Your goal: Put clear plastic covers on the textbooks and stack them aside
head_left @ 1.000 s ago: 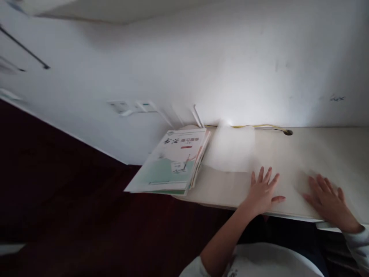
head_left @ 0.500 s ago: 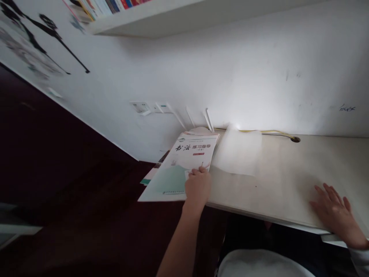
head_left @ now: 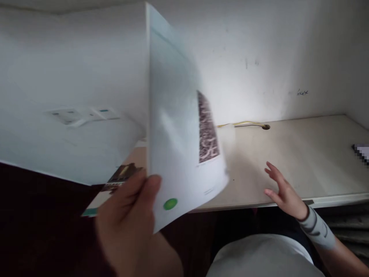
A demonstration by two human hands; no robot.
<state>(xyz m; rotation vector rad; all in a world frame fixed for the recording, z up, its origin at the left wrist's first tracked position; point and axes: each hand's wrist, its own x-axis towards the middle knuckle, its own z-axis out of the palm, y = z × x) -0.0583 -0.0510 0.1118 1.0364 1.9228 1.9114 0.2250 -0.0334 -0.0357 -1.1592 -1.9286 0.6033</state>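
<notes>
My left hand (head_left: 127, 215) grips a thin paperback book (head_left: 178, 127) by its lower left edge, thumb on the cover side facing me. The book is upright and slightly bent, with a dark patterned picture and a green oval on that side. Behind it, other booklets (head_left: 123, 177) lie at the desk's left end, partly covered by the book and my hand. My right hand (head_left: 288, 194) hovers over the front edge of the white desk (head_left: 288, 154), fingers apart, holding nothing. A translucent sheet (head_left: 230, 140) on the desk is mostly hidden behind the book.
A yellow and black cable (head_left: 248, 123) runs along the wall to a round hole (head_left: 265, 127) in the desk. Wall sockets (head_left: 72, 116) are at the left. A dark-edged object (head_left: 361, 152), blurred out, lies at the desk's right end.
My left hand has lifted the book off the pile and turned it upright, its other side now towards me. My right hand has come off the desktop and moved left. The view has shifted right.
</notes>
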